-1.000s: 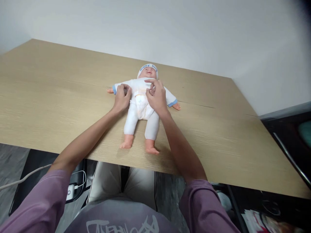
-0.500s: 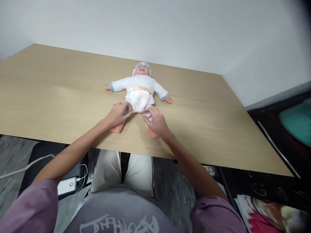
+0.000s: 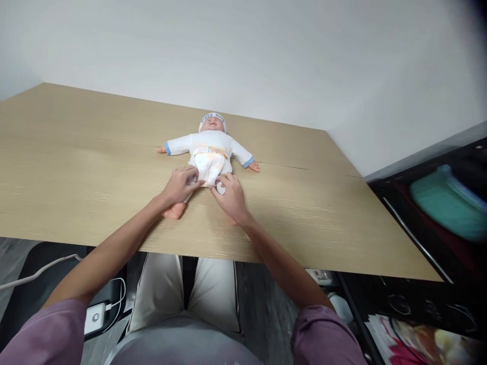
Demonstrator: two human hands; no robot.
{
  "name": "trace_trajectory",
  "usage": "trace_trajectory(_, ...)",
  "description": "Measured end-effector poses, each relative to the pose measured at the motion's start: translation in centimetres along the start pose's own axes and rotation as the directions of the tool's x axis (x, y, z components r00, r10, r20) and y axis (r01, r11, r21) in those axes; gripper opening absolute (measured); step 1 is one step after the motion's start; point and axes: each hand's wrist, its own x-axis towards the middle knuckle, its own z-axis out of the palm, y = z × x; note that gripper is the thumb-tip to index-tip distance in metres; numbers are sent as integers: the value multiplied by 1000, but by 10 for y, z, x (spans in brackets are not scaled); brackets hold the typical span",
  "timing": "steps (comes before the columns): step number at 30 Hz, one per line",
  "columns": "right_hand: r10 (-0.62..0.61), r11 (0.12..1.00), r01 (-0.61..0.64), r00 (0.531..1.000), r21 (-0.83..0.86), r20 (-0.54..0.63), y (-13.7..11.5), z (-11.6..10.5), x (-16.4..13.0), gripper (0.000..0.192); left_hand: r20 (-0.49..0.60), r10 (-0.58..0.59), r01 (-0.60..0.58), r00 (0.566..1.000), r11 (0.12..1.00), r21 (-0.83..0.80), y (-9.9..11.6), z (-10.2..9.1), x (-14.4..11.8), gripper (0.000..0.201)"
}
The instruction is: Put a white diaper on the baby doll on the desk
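Note:
A baby doll (image 3: pixel 213 139) lies on its back on the wooden table, arms spread, feet towards me. It wears a white top with blue cuffs and a white cap with lettering. Around its hips is a white diaper (image 3: pixel 208 165) with a faint coloured print and an orange-edged waistband. My left hand (image 3: pixel 180 185) pinches the diaper's edge at the leg on the left side. On the other side, my right hand (image 3: pixel 229 195) has thumb and fingers closed on the diaper's edge between the legs, covering most of that leg.
The table (image 3: pixel 95 187) has its back edge against a white wall. At the right stands a dark shelf with a teal item (image 3: pixel 449 203). Below, a white power bank (image 3: pixel 94 318) with a cable sits on a black seat at the left.
The view has shifted, so the doll and table appear lower and slightly left. Both hands stay at the diaper's lower edge; my right hand has moved slightly inward over the leg.

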Motion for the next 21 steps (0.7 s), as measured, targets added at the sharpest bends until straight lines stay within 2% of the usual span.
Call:
trace_trajectory(3,-17,1000,17,1000,22,5,1,0,0,7,-22,37,-38,999,998,-49,1,-1,0,30)
trace_trajectory(7,4,999,-5,1000,37,18,3,-1,-2,7,8,51,-51,999,996,-71,4,-1,0,27)
trace_trajectory(11,82,995,-83,997,61,18,3,0,-3,16,8,-29,30,1000,997,-72,4,1,0,28)
trace_trajectory(17,202,957,-183,977,226,-64,2,-7,-1,34,-79,-179,132,981,905,-404,-7,13,1,54)
trace_trajectory(21,246,940,-219,966,261,-77,5,-15,-1,33,-74,-284,213,956,844,-492,-5,15,-1,71)
